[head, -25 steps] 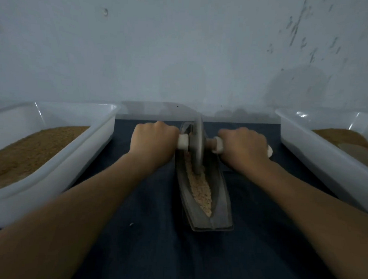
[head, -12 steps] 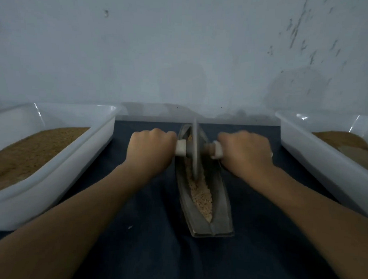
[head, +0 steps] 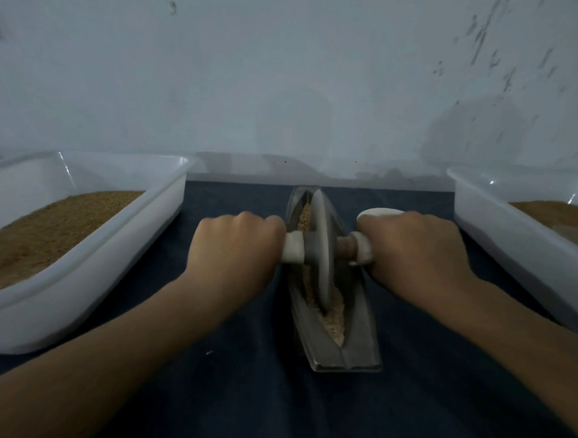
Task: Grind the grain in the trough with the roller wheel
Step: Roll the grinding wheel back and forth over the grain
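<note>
Trough (head: 358, 349): dull grey metal, plain. Wheel (head: 322, 252): same grey, paler along the rim. Handles (head: 293, 248): off-white. Axle (head: 345, 248): reddish brown. Grain (head: 333, 315) in trough: pale beige, speckled. Cloth (head: 242, 397) beneath: dark navy, plain. Left tub (head: 81, 296) and right tub (head: 510, 233): milky white plastic. Fill (head: 51, 223) in left tub: golden brown, finely flecked. Wall (head: 286, 71): pale blue-grey, dark flecks and streaks at upper right.

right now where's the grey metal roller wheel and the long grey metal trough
grey metal roller wheel (head: 324, 272): head view, disc face
long grey metal trough (head: 362, 344): head view, near right wall
</note>
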